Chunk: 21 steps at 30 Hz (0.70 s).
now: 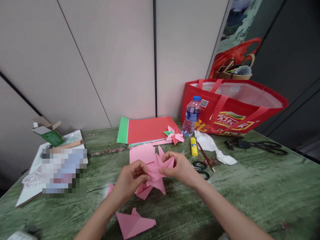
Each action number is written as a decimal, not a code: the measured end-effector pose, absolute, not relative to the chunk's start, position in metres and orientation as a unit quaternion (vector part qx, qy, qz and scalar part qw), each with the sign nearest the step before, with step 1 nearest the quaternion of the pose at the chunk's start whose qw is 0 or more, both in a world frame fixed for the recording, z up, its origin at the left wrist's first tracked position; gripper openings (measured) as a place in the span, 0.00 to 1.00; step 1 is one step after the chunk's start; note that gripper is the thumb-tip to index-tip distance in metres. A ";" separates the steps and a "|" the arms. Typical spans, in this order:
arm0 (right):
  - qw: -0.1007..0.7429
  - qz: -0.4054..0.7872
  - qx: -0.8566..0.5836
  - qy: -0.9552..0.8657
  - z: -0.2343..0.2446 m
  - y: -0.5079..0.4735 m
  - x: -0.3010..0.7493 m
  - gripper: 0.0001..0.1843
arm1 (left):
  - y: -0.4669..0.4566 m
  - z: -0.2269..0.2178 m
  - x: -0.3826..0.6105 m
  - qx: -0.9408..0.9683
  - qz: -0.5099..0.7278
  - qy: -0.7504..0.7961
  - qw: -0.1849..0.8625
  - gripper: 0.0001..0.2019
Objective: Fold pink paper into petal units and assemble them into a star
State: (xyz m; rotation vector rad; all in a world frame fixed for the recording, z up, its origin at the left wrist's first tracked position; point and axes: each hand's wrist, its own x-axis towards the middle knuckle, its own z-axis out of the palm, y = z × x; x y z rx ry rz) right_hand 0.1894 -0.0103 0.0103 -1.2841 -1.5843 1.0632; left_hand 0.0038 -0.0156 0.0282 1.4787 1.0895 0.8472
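Observation:
Both hands hold a pink folded-paper piece (156, 172) with several pointed flaps, above the green table. My left hand (135, 175) pinches its left side between thumb and fingers. At the upper right of the piece, my right hand (178, 166) grips a pointed flap. Beneath and behind lie more pink folds and a stack of square pink paper (142, 154), partly hidden by the hands. Closer to me rests a loose pink folded piece (135, 223). A small pink tip (109, 190) shows beside my left forearm.
Behind the hands are red paper sheets (150, 130) with a paper star (174, 135) on them. To the right stand a water bottle (191, 116), a yellow glue stick (194, 147), scissors (200, 165), a pencil (205, 156) and a red bag (225, 110). A white board (30, 190) lies left.

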 end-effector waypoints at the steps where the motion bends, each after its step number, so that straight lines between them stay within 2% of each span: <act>1: 0.408 0.421 -0.509 -0.630 0.010 -0.010 0.189 0.10 | -0.015 0.028 0.004 0.623 0.355 0.456 0.527 0.07; 12: 0.386 0.454 -0.473 -0.649 0.007 -0.013 0.184 0.12 | -0.013 0.015 0.003 0.678 0.353 0.497 0.410 0.09; 17: 0.390 0.497 -0.447 -0.633 0.004 -0.013 0.186 0.14 | -0.014 0.016 0.004 0.658 0.378 0.505 0.410 0.11; 21: 0.396 0.485 -0.450 -0.636 0.006 -0.014 0.186 0.20 | -0.015 0.017 0.005 0.651 0.384 0.508 0.414 0.09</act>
